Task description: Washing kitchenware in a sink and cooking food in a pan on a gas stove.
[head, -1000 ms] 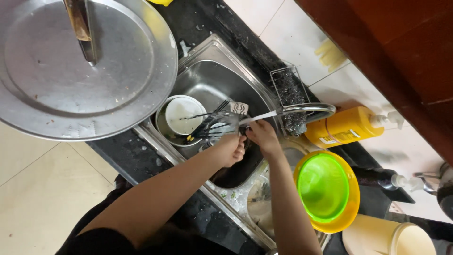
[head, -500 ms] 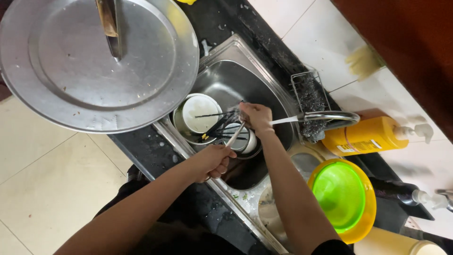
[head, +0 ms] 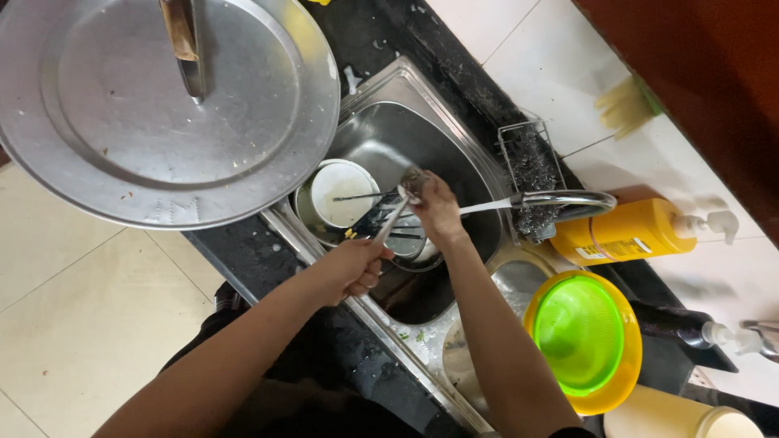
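Observation:
My left hand (head: 353, 266) grips the handle of a metal spoon (head: 391, 219) that angles up over the steel sink (head: 388, 134). My right hand (head: 432, 207) is closed on a grey scrubber (head: 412, 181) pressed against the spoon's bowl end. Water runs in a thin stream from the curved tap (head: 568, 199) toward my right hand. Below the hands, a white bowl (head: 341, 193) sits inside a metal pan in the sink with dark utensils lying across it.
A large round steel lid (head: 146, 122) covers the counter at left. A wire caddy (head: 527, 166) hangs by the tap. An orange soap bottle (head: 629, 231) lies on the counter. A green strainer in a yellow bowl (head: 584, 337) stands at right.
My left hand has drawn back toward me along the spoon's handle. My right hand has moved up to the spoon's far end with the scrubber. The view has shifted slightly.

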